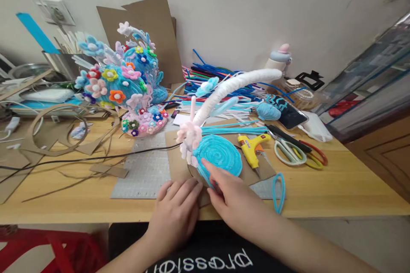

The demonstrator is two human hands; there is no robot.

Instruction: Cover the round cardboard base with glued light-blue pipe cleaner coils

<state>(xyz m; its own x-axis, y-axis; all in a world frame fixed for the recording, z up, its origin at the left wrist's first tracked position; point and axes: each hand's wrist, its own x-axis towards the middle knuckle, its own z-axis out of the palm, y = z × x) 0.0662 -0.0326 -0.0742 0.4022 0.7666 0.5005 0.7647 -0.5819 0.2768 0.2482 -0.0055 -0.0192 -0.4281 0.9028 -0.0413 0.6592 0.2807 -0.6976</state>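
A flat spiral disc of light-blue pipe cleaner (221, 153) lies on a brown cardboard sheet (176, 160) at the table's front. A long white fuzzy stem (230, 87) with pale pink blossoms (188, 138) rises from its left side and arches right. My right hand (235, 198) touches the disc's near edge, index finger stretched onto the blue coil, the other fingers curled at the rim. My left hand (176, 213) lies flat on the cardboard, fingers extended and apart, holding nothing.
A yellow glue gun (251, 147), scissors (296, 151) and a blue pipe-cleaner loop (278, 192) lie to the right. A colourful flowered pipe-cleaner sculpture (128, 89) stands at left, among cardboard rings and strips. Loose pipe cleaners, a phone (288, 113) and a black cable (80, 160) fill the back and left.
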